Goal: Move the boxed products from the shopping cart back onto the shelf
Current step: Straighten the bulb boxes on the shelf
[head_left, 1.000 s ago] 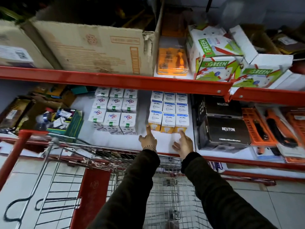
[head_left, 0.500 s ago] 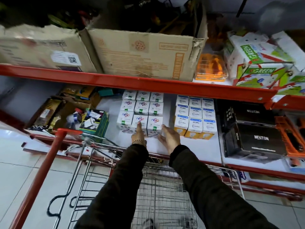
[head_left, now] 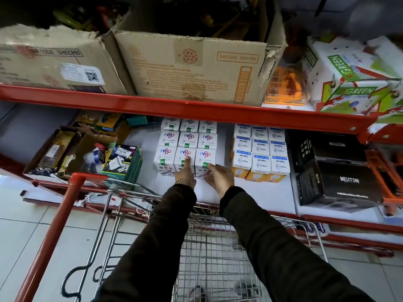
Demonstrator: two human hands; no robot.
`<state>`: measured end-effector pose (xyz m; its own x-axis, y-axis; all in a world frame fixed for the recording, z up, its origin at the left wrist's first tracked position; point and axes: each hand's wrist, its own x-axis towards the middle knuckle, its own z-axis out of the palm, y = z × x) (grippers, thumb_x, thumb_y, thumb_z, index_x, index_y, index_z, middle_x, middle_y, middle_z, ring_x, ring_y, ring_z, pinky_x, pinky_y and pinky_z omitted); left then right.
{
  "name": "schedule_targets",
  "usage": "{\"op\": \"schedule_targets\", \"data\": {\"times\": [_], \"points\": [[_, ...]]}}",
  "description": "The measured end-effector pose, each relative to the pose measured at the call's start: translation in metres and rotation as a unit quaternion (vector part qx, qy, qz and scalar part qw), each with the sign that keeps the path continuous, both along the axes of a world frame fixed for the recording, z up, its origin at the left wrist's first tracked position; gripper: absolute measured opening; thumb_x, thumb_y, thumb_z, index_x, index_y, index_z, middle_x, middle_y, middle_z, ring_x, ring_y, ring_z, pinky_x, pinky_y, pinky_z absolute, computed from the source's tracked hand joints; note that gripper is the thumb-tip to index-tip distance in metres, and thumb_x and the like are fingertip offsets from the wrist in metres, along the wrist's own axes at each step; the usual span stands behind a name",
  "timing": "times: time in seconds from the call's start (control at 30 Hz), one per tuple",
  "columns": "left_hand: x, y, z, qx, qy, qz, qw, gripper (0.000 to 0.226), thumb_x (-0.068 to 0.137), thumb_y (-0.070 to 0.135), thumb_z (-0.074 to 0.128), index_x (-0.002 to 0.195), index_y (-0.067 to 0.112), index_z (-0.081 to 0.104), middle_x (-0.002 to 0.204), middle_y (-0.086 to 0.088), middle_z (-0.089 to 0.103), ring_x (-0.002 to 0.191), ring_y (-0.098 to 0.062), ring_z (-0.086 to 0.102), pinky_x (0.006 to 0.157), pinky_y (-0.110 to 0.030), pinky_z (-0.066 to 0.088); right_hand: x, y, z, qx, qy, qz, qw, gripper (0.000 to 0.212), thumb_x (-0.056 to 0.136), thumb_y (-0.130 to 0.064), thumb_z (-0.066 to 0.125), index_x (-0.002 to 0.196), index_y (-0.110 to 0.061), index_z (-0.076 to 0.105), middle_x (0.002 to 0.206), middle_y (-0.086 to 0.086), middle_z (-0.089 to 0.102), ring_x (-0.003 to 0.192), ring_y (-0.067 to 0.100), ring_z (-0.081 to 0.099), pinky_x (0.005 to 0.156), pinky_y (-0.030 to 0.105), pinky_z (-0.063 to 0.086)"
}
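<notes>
Two blocks of small white boxes stand on the lower white shelf point(head_left: 257, 192): the purple-logo boxes point(head_left: 187, 140) on the left and the blue-label bulb boxes point(head_left: 259, 153) on the right. My left hand point(head_left: 185, 173) rests a finger on the front middle purple-logo box. My right hand point(head_left: 219, 176) touches the front right box of that block with its fingers spread. Neither hand holds anything. The wire shopping cart point(head_left: 216, 258) is below my arms; the part of its basket that shows holds no boxes.
Black boxes point(head_left: 340, 171) stand right of the bulb boxes. A green box point(head_left: 125, 162) and assorted goods lie at the left. Large cardboard cartons point(head_left: 192, 64) and green-printed boxes point(head_left: 351, 79) fill the upper red shelf point(head_left: 174, 106). A red post point(head_left: 54, 234) rises at the cart's left.
Both hands have shifted left from the blue-label bulb boxes to the front row of the purple-logo boxes. The camera has moved left and closer to the shelf.
</notes>
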<state>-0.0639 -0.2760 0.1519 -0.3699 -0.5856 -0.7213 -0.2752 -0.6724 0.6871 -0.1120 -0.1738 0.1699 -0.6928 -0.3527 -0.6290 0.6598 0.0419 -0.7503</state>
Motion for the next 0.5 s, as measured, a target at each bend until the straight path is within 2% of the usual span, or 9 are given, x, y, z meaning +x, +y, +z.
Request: {"op": "schedule_targets", "data": {"times": [0.07,0.1,0.17,0.23,0.33,0.4,0.5], "points": [[0.0,-0.001,0.0,0.0,-0.004,-0.008,1.0,0.071,0.092,0.053,0.054,0.139,0.0,0.046,0.109,-0.008,0.049,0.066,-0.01,0.047,0.064,-0.024,0.043,-0.001,-0.002,-0.003,0.009,0.006,0.002,1.0,0.009,0.092,-0.014,0.066,0.085,-0.009,0.064,0.091,0.013,0.07,0.089,0.027,0.067,0.091,0.041,0.056],[0.001,-0.002,0.0,-0.002,-0.008,-0.015,1.0,0.071,0.092,0.054,0.054,0.139,0.001,0.046,0.11,-0.008,0.049,0.066,-0.01,0.047,0.064,-0.024,0.043,0.0,-0.002,-0.004,0.018,0.013,0.005,1.0,0.013,0.091,-0.017,0.068,0.097,-0.006,0.066,0.102,0.015,0.071,0.098,0.03,0.068,0.094,0.042,0.056],[0.003,-0.002,0.001,-0.006,-0.012,-0.027,1.0,0.073,0.091,0.056,0.053,0.139,0.001,0.047,0.11,-0.008,0.05,0.066,-0.011,0.048,0.063,-0.025,0.043,0.001,-0.001,-0.006,0.031,0.017,0.013,0.999,0.045,0.089,-0.024,0.07,0.128,-0.005,0.057,0.123,0.016,0.066,0.114,0.032,0.064,0.097,0.042,0.054],[0.006,-0.001,0.001,-0.006,-0.012,-0.033,0.999,0.074,0.09,0.057,0.055,0.139,0.002,0.045,0.111,-0.008,0.049,0.07,-0.014,0.051,0.064,-0.027,0.044,0.003,0.004,-0.003,0.038,0.025,0.026,0.999,0.06,0.09,-0.028,0.07,0.14,-0.007,0.047,0.134,0.013,0.059,0.122,0.03,0.059,0.098,0.038,0.052],[0.008,0.003,-0.001,-0.013,-0.01,-0.032,0.999,0.078,0.089,0.058,0.055,0.142,0.003,0.043,0.111,-0.007,0.049,0.092,-0.023,0.053,0.076,-0.034,0.048,0.005,0.014,0.001,0.032,0.04,0.037,0.998,0.062,0.091,-0.031,0.068,0.143,-0.01,0.043,0.139,0.011,0.054,0.126,0.027,0.053,0.098,0.036,0.048],[0.011,0.007,0.001,-0.026,-0.009,-0.031,0.999,0.076,0.091,0.056,0.053,0.142,0.002,0.042,0.111,-0.008,0.048,0.091,-0.024,0.053,0.084,-0.036,0.045,0.007,0.024,0.006,0.029,0.046,0.032,0.998,0.058,0.092,-0.03,0.066,0.142,-0.011,0.045,0.139,0.01,0.054,0.126,0.026,0.053,0.096,0.035,0.048],[0.015,0.025,0.009,-0.03,-0.008,-0.019,0.999,0.073,0.093,0.055,0.051,0.141,0.001,0.043,0.109,-0.009,0.048,0.093,-0.025,0.05,0.085,-0.037,0.045,0.009,0.046,0.011,0.023,0.044,0.011,0.999,0.043,0.095,-0.026,0.062,0.135,-0.012,0.052,0.14,0.009,0.054,0.127,0.027,0.053,0.097,0.036,0.049]]}}
